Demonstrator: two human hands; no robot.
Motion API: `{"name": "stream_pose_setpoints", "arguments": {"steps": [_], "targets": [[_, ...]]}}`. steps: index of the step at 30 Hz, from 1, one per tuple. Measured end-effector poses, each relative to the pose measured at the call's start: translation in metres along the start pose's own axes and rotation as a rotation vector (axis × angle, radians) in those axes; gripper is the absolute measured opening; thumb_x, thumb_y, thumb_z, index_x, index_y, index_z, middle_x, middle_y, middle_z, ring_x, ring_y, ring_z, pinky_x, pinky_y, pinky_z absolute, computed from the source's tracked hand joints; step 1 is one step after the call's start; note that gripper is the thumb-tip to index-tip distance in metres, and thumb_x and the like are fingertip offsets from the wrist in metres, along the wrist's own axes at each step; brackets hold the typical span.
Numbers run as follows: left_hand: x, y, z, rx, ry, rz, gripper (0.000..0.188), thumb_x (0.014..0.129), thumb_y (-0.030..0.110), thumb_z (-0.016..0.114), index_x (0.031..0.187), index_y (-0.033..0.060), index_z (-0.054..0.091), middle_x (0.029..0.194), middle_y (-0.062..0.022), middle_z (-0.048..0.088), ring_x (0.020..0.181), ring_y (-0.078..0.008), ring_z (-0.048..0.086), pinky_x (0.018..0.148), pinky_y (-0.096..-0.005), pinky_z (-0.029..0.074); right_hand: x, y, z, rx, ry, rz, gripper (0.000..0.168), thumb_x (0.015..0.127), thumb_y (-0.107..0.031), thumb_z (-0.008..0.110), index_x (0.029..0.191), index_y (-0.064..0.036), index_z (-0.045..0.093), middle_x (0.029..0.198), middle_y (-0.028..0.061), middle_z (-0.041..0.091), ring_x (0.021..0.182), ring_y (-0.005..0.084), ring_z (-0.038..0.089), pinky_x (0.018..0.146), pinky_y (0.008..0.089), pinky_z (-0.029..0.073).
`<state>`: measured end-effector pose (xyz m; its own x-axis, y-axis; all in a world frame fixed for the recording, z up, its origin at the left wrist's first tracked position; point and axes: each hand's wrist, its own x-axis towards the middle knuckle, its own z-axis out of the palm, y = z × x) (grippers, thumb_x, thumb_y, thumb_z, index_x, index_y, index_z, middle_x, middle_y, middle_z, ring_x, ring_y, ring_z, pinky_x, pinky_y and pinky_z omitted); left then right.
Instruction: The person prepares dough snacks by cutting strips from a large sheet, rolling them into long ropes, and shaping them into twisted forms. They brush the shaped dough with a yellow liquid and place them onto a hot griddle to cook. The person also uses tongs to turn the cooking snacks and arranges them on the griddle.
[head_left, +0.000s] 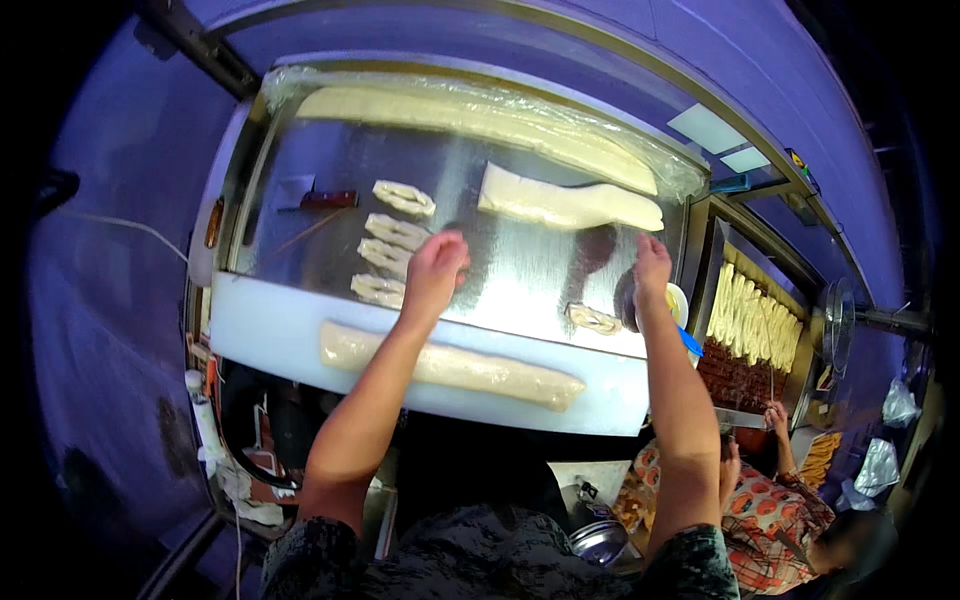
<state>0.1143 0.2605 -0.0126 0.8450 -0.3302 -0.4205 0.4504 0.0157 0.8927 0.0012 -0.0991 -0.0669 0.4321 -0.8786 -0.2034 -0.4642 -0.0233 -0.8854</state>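
Observation:
My left hand (442, 262) hovers at the right ends of several twisted dough pieces (384, 256) on the metal worktop (510, 277). Over the worktop's right side is my right hand (652, 262), just below the tip of a flat dough strip (562, 201). Both hands have curled fingers; whether either holds anything cannot be told. One looped dough piece (594, 319) lies left of my right forearm. A longer dough strip (480, 127) stretches along the back beside clear plastic wrap. Nearer to me, another dough strip (495, 371) rests on the white board (262, 322), partly hidden by my left forearm.
A dark-handled scraper (328, 199) and a thin stick (307, 231) lie at the worktop's left. A bowl (677, 304) is partly behind my right wrist. On the right, a co-worker (780, 517) holds a stick over a fryer (742, 379) with long dough pieces.

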Motion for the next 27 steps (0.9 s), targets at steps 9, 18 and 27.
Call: {"name": "stream_pose_setpoints", "arguments": {"steps": [9,18,27], "targets": [[0.163,-0.017,0.059,0.526,-0.024,-0.019,0.053,0.078,0.031,0.071,0.114,-0.0048,0.057,0.092,-0.0127,0.066,0.083,-0.0223,0.062,0.072,-0.0351,0.049,0.157,0.072,-0.029,-0.284,0.158,0.236,0.066,0.080,-0.053,0.066,0.100,0.010,0.065,0.106,0.0208,0.067,0.100,0.0309,0.063,0.089,0.0364,0.045],[0.158,-0.036,0.072,0.320,0.508,0.170,0.036,0.070,0.028,0.078,0.078,0.0011,0.055,0.071,-0.0122,0.062,0.067,-0.0295,0.061,0.066,-0.0379,0.049,0.136,-0.004,0.021,0.128,0.067,0.530,0.049,0.076,-0.054,0.071,0.088,-0.008,0.061,0.064,0.0017,0.053,0.046,0.0166,0.050,0.039,0.0367,0.039],[0.148,-0.026,0.098,0.305,0.159,0.133,0.046,0.073,0.019,0.079,0.107,-0.0014,0.056,0.097,-0.0111,0.063,0.089,-0.0214,0.062,0.077,-0.0329,0.050,0.103,-0.024,0.039,-0.325,0.115,-0.091,0.051,0.071,-0.046,0.080,0.082,0.002,0.067,0.069,0.0048,0.064,0.065,0.0134,0.058,0.061,0.0316,0.049]]}}
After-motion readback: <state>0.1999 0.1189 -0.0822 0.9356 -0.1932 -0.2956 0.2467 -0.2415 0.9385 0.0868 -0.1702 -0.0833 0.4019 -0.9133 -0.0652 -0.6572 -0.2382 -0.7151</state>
